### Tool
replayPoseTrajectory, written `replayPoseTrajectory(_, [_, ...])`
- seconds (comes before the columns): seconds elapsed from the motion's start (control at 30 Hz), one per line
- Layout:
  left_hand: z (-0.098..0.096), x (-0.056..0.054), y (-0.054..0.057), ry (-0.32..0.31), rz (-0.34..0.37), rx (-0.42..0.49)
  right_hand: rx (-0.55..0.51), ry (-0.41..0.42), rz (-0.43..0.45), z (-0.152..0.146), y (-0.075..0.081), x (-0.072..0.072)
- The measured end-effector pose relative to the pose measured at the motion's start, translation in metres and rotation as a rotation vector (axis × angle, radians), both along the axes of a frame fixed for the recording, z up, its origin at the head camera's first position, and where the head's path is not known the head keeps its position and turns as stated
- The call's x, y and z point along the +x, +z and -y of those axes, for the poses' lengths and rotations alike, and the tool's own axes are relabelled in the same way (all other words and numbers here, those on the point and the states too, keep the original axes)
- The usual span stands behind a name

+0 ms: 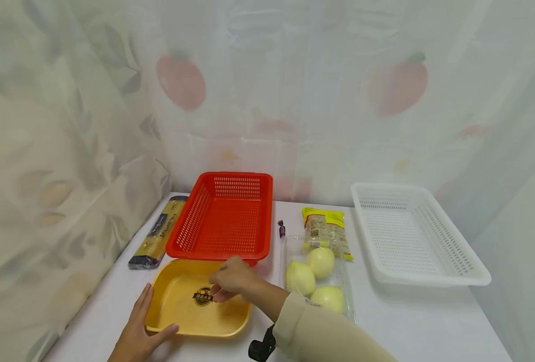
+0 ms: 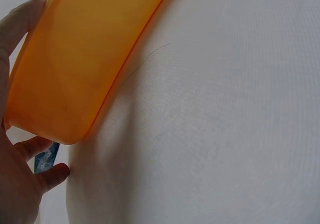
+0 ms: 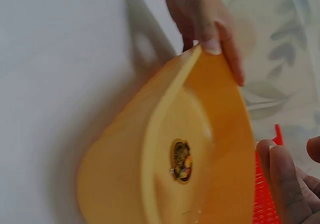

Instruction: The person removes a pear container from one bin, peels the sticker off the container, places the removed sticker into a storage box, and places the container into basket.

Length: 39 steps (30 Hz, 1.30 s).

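Note:
A yellow plastic basin [image 1: 177, 306] with a round dark logo stands on the table's near left part. My left hand [image 1: 137, 331] holds its near left corner, thumb at the front rim and fingers along the left side. In the left wrist view the little finger stands off the basin wall. My right hand [image 1: 232, 279] reaches over the basin's right part, fingers loosely bent. The right wrist view shows a gap between thumb and fingers [image 3: 284, 176], with nothing seen held. The logo [image 3: 181, 160] shows on the basin's bottom.
Behind the basin stands a red basket [image 1: 235, 226], with a spaghetti pack [image 1: 161, 231] at its left. To the right are a small purple-wrapped candy [image 1: 282, 229], a yellow-topped food bag [image 1: 323, 221], a clear tray [image 1: 285, 251] with pale round produce [image 1: 300, 277], and a white basket [image 1: 405, 241].

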<state>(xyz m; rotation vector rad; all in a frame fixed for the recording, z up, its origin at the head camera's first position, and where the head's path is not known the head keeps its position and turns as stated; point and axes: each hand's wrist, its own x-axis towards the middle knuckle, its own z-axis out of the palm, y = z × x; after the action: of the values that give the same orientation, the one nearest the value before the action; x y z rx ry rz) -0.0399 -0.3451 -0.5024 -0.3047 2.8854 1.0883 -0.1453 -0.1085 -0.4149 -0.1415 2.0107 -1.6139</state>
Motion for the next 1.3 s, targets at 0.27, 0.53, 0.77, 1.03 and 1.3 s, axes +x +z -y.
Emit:
replayPoseTrajectory(0.27, [0.000, -0.001, 0.001, 0.002, 0.008, -0.008, -0.121, 0.040, -0.020, -0.017, 0.029, -0.002])
replayPoseTrajectory(0.53, [0.000, -0.002, 0.001, 0.005, 0.030, -0.013, -0.191, 0.076, -0.058, -0.035, 0.053, 0.004])
replayPoseTrajectory(0.77, [0.000, -0.002, 0.003, 0.014, 0.075, -0.016, -0.243, 0.105, -0.079, -0.055, 0.069, 0.008])
replayPoseTrajectory(1.03, [0.002, -0.003, 0.003, 0.006, 0.065, -0.024, -0.249, 0.110, -0.124, -0.086, 0.089, 0.010])
replayPoseTrajectory(1.3, [0.001, -0.004, 0.002, 0.008, 0.077, -0.014, -0.283, 0.083, -0.140, -0.111, 0.100, 0.014])
